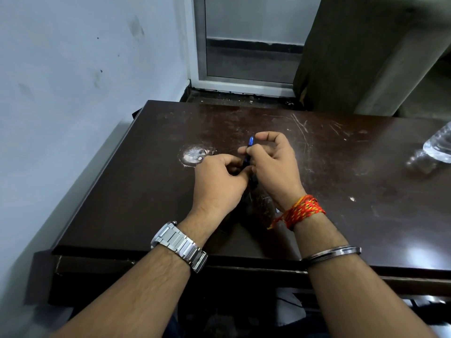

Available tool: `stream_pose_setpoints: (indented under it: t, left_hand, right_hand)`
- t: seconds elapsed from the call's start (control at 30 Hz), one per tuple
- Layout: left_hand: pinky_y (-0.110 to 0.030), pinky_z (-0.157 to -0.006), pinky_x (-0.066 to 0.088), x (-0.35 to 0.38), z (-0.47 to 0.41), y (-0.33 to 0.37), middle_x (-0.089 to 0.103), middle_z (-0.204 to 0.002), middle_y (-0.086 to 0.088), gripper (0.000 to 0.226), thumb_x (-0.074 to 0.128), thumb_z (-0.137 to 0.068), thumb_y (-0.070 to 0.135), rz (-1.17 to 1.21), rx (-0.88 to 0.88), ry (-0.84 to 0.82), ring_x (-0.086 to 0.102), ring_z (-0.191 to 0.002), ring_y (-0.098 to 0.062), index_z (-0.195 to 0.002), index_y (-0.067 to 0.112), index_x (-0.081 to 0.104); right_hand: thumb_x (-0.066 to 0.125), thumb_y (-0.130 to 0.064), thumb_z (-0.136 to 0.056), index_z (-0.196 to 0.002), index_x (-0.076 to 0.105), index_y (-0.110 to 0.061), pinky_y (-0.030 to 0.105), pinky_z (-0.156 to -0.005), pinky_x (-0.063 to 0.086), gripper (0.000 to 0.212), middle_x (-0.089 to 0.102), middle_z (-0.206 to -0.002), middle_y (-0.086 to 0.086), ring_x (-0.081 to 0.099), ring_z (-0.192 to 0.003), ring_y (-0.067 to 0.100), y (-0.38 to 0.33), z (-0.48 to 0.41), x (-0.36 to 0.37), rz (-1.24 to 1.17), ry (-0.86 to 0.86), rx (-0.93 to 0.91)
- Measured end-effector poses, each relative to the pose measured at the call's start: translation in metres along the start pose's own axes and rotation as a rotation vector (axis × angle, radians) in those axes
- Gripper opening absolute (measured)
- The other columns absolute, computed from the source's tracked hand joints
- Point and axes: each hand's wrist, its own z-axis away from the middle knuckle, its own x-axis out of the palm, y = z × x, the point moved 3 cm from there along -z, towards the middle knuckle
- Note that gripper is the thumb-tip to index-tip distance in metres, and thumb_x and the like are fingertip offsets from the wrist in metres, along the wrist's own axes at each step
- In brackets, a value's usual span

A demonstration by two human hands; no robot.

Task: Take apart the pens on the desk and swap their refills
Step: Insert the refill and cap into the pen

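A blue pen (250,142) stands nearly upright between my two hands above the middle of the dark brown desk (136,191). My right hand (274,167) grips its upper part, with the blue tip sticking out above the fingers. My left hand (217,181) pinches the pen's lower end, and the two hands touch each other. Most of the pen is hidden by my fingers. Any other pen or loose refill is hidden from view; a small pale bit (277,211) shows on the desk under my right wrist.
A clear plastic bottle (436,147) lies at the desk's right edge. A worn white patch (194,154) marks the desktop left of my hands. A blue-grey wall runs along the left, and a window frame and a curtain stand behind the desk.
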Motion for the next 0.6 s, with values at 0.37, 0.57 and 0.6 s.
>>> stream_pose_setpoints:
  t: [0.37,0.57,0.6]
  left_hand:
    - [-0.008,-0.055,0.048,0.0001,-0.001,-0.0024,0.07,-0.061,0.019,0.015,0.085,-0.075,0.025,0.006,0.003,0.007,0.066,-0.061,0.008,-0.07,0.033,0.073]
    - [-0.007,-0.053,0.046,-0.0006,-0.0023,-0.0019,0.068,-0.06,0.018,0.019,0.083,-0.075,0.024,-0.007,-0.008,0.032,0.065,-0.06,0.008,-0.065,0.032,0.07]
    - [-0.007,-0.054,0.047,-0.0009,-0.0022,-0.0015,0.069,-0.06,0.017,0.012,0.083,-0.076,0.024,-0.008,-0.005,0.027,0.066,-0.061,0.007,-0.069,0.029,0.074]
  right_hand:
    - [0.067,-0.016,-0.078,-0.104,0.053,-0.025,0.034,-0.07,0.053,0.031,0.079,-0.082,0.0,0.069,-0.073,0.014,-0.0012,0.0008,-0.0008,-0.027,-0.017,0.019]
    - [0.08,-0.031,-0.08,-0.109,0.056,-0.025,0.03,-0.07,0.057,0.038,0.074,-0.084,-0.005,0.067,-0.072,0.008,-0.0022,0.0034,-0.0023,0.063,0.038,-0.023]
    - [0.079,-0.028,-0.081,-0.108,0.055,-0.025,0.03,-0.069,0.057,0.035,0.073,-0.081,-0.004,0.066,-0.069,0.009,-0.0025,0.0034,-0.0026,0.069,0.035,-0.029]
